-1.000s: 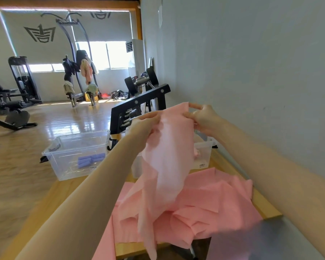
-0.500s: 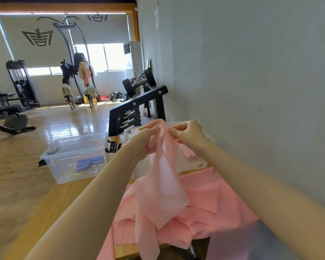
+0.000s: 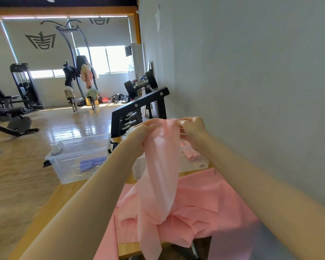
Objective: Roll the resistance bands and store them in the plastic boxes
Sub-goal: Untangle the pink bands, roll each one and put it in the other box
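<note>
Gym floor, wooden table (image 3: 68,194) against a grey wall. Left hand (image 3: 142,132) and right hand (image 3: 192,126) pinching the bunched top of a pink band (image 3: 158,177), raised, tail draped onto the pink heap (image 3: 214,207) below. Beyond, two clear boxes: left box (image 3: 64,166) with purple rolls (image 3: 91,163), right box (image 3: 197,164) with pink.

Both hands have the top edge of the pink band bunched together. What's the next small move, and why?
Probably start turning that edge over itself. The left hand and right hand pinch the pink band at its top, and the rest hangs loose, unrolled, over the pile.
</note>
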